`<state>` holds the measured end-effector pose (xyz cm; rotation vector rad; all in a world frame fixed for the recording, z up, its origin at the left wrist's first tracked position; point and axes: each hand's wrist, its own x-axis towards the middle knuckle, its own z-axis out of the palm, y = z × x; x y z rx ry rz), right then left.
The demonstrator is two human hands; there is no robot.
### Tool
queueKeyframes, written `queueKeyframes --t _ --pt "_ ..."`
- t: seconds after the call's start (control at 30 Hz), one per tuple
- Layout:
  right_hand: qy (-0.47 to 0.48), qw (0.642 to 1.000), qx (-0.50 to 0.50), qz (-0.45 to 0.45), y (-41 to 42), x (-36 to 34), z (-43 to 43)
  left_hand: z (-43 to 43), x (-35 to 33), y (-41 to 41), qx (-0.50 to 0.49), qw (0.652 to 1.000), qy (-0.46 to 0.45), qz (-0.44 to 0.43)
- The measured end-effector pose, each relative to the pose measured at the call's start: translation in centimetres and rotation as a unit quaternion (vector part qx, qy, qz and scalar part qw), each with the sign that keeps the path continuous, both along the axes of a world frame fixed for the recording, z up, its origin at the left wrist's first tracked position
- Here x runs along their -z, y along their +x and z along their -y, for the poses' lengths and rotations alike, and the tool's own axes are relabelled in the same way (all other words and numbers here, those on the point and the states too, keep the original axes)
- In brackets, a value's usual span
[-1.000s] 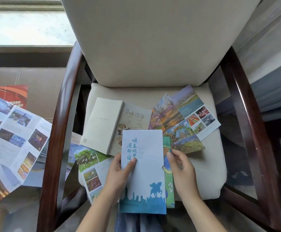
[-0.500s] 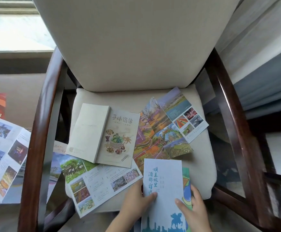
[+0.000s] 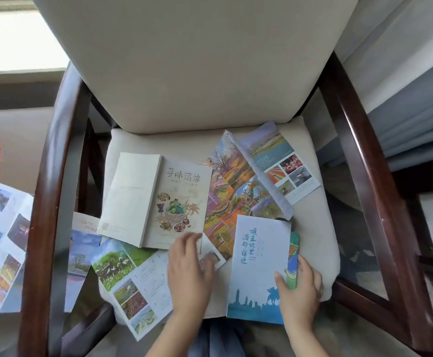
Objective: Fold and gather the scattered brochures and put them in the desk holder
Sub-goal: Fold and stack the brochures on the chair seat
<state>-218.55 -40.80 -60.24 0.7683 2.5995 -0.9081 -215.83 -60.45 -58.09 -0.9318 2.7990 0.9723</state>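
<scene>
right hand grasps the blue brochure. left hand, blurred, grip unclear, reaches the booklet just ahead. best pinch its near corner.

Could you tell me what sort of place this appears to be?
Probably a hotel room or guest lounge, though I can't be sure: a cushioned wooden armchair strewn with tourist brochures, beside a bright window and grey curtains.
</scene>
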Motion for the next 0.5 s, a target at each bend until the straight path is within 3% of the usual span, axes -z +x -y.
queueKeyframes --t 0.13,0.23,0.37,0.5 --pt "0.039 0.996 -0.007 -0.08 0.6 -1.3 1.1 6.6 -0.1 -2.0 -0.072 0.994 -0.086 -0.004" --pt "-0.053 0.985 -0.1 -0.132 1.1 -2.9 5.8 9.7 0.0 -3.2 -0.091 0.989 -0.1 0.064" --pt "-0.196 0.958 -0.203 -0.048 -0.8 -3.6 13.4 11.6 1.0 -4.7 -0.097 0.985 -0.055 0.134" --pt "-0.218 0.957 -0.189 0.031 -3.1 -2.2 18.5 12.2 2.5 -5.1 -0.082 0.986 -0.045 0.139"
